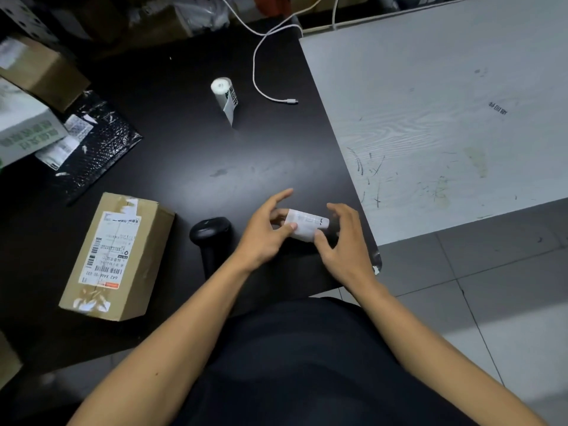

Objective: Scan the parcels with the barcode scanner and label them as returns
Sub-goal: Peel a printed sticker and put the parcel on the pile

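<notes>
Both hands hold a small white label (305, 224) just above the black table's near right corner. My left hand (266, 233) pinches its left end with the thumb, and my right hand (344, 241) grips its lower right edge. A black barcode scanner (209, 233) lies on the table just left of my left hand. A brown cardboard parcel (118, 256) with a white shipping label on top sits at the near left. A white roll of return labels (224, 96) lies farther back in the middle, one label peeling off.
A black bubble mailer (98, 146), a white and green box (21, 124) and another brown box (40, 72) are stacked at the far left. A white cable (261, 87) trails near the roll. A pale wood-grain table (445, 118) adjoins on the right. Grey tiled floor lies below it.
</notes>
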Available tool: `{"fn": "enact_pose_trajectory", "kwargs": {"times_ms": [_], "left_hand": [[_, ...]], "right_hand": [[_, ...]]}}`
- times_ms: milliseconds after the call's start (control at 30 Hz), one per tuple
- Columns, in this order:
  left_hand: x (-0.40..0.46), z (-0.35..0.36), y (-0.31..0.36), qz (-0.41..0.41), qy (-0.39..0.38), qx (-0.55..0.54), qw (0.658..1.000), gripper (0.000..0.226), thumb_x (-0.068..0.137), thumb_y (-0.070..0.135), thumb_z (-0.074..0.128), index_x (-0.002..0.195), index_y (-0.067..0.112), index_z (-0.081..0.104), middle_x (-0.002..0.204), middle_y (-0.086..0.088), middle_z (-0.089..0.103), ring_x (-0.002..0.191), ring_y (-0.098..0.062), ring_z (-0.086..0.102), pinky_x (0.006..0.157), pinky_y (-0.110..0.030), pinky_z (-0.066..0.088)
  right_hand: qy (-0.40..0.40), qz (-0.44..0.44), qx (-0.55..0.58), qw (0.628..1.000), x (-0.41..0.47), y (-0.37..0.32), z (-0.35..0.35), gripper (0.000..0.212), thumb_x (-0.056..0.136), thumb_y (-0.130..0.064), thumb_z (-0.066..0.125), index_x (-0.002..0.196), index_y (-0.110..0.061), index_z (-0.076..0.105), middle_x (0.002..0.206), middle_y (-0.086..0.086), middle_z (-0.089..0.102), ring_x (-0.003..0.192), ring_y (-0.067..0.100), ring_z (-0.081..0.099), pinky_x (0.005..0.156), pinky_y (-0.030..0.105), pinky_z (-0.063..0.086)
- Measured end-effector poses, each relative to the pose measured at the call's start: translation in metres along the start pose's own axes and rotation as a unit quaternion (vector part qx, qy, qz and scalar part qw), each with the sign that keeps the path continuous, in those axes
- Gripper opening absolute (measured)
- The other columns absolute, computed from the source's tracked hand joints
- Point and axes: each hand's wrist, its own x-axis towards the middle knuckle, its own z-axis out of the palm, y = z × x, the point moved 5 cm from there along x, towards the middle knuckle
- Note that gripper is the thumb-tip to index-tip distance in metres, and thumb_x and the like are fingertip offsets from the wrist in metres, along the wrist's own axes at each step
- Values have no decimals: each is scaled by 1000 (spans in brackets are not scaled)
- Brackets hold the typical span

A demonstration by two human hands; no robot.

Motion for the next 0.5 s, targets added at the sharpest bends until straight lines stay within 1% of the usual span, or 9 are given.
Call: {"fn": "enact_pose_trajectory", "kwargs": {"times_ms": [33,67,133,200,267,300,367,433,500], "left_hand": [[-3,-1,1,3,-1,-7,1000,61,91,-2,63,137,33,43,105,0,69,90,1,64,85,-11,46],[-6,-1,1,6,-1,-14,1000,61,91,-1,63,138,32,43,105,1,68,90,3,64,84,-11,47],[-10,-1,-1,11,3,-29,1000,61,91,0,64,140,30,43,106,0,69,92,0,65,84,-13,47],[-12,-1,-3,13,12,-33,999,60,91,1,65,140,31,44,108,-3,69,91,-1,64,85,-13,47],[-12,-3,-4,11,24,-41,999,60,91,2,66,137,33,43,112,-6,67,83,0,62,85,-14,48],[-11,-3,-5,7,28,-49,998,59,91,3,66,135,34,43,115,-9,65,80,-2,60,84,-17,50],[-10,-3,-8,-7,31,-65,997,61,90,4,68,136,34,41,121,-13,59,80,-12,60,82,-22,52],[-9,-1,-11,-27,31,-85,996,66,90,4,69,141,32,38,128,-15,52,80,-16,61,79,-22,52],[-8,0,-11,-39,26,-109,993,69,90,1,67,142,32,35,134,-13,46,78,-15,62,78,-22,53]], "right_hand": [[4,30,23,999,0,0,-1,50,89,-21,64,135,-21,44,131,-7,41,112,6,50,93,21,44],[6,56,44,997,0,0,-1,48,90,-22,64,134,-24,44,127,-8,43,103,5,54,87,21,46],[3,82,69,994,0,-2,1,45,91,-26,65,132,-28,45,117,-7,48,91,4,57,80,15,45],[-12,105,102,989,0,-2,3,42,92,-28,65,129,-30,46,107,-10,54,88,3,59,75,10,42],[-29,133,140,981,1,-1,5,39,93,-29,65,127,-31,46,103,-11,59,88,7,63,76,12,44],[-34,144,156,977,1,1,7,37,93,-29,64,125,-33,46,102,-11,61,87,10,65,78,18,47],[-36,155,181,971,2,4,9,33,94,-26,63,121,-35,47,101,-9,63,82,12,68,79,29,51],[-34,164,193,967,3,7,9,29,94,-23,62,117,-35,49,103,-6,64,77,8,69,77,30,50],[-30,177,197,964,4,7,7,25,95,-22,61,116,-31,52,103,-5,64,73,3,68,76,29,51]]}}
